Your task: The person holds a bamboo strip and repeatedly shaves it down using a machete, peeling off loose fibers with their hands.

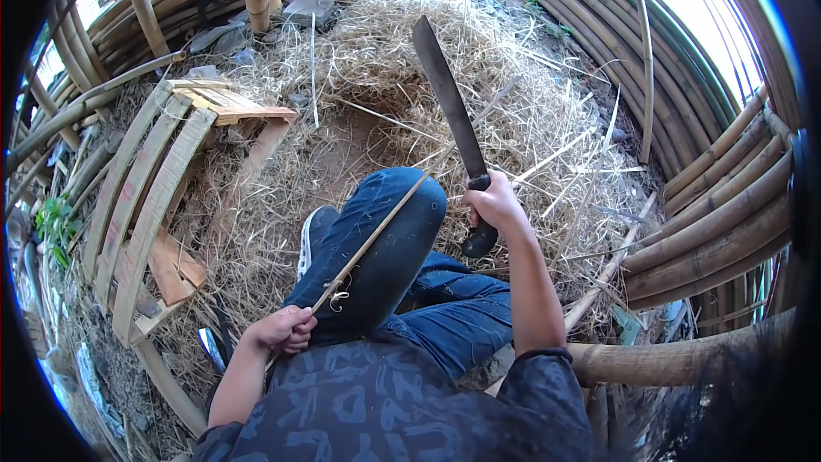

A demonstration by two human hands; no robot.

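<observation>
A machete [446, 90] with a dark blade and black handle points up and away from me; my right hand [494, 204] is closed round its handle. My left hand [285, 328] grips the near end of a thin bamboo strip [369, 245]. From that fist the strip slants up to the right across my raised knee, in blue jeans. Its far part passes close to the machete's blade; whether they touch I cannot tell. A small curl of shaving [339, 298] hangs at the strip near my left hand.
Pale shavings [530, 120] cover the ground in a heap ahead. A wooden crate [150, 197] lies at the left. Bamboo pole walls [616, 51] curve round the space, and a thick bamboo pole [676, 363] lies close to my right elbow. Flat stones [308, 8] sit at the back.
</observation>
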